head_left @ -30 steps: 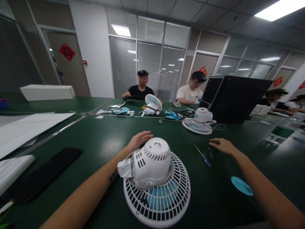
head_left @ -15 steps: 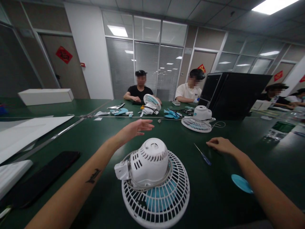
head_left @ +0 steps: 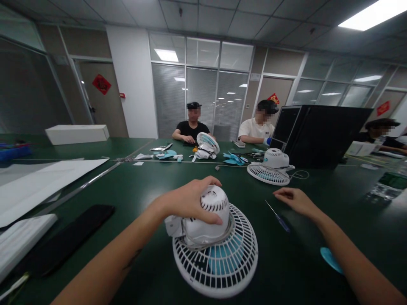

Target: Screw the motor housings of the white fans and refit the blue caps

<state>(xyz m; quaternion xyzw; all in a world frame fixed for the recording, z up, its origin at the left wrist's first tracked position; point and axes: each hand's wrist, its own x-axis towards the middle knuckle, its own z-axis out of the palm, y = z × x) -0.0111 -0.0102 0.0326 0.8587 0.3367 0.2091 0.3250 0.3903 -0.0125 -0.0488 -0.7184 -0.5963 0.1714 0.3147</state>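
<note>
A white electric fan (head_left: 203, 234) lies face down in front of me, its motor housing upward and blue blades showing through the grille. Its cord is wound around the housing. My left hand (head_left: 188, 201) is wrapped over the top of that housing, thumb on the near side. To the right of the fan, my right hand (head_left: 295, 201) is low over the table with its fingertips pinched together; whatever they may hold is too small to make out. Just below that hand lies a screwdriver (head_left: 280, 219) with a blue handle. A light-blue disc (head_left: 330, 259) is partly hidden by my right forearm.
Farther back stand a second face-down fan (head_left: 269, 173), a tilted fan (head_left: 206, 146) and loose blue blades (head_left: 234, 159). A black computer case (head_left: 333, 135) and a bottle (head_left: 389, 182) are at right. A black phone-like slab (head_left: 73, 237) lies left. Two people (head_left: 192, 129) sit opposite.
My left hand has come down from beyond the fan onto its motor housing and gripped it. My right hand keeps its pinch beside the screwdriver. The view has tilted up slightly.
</note>
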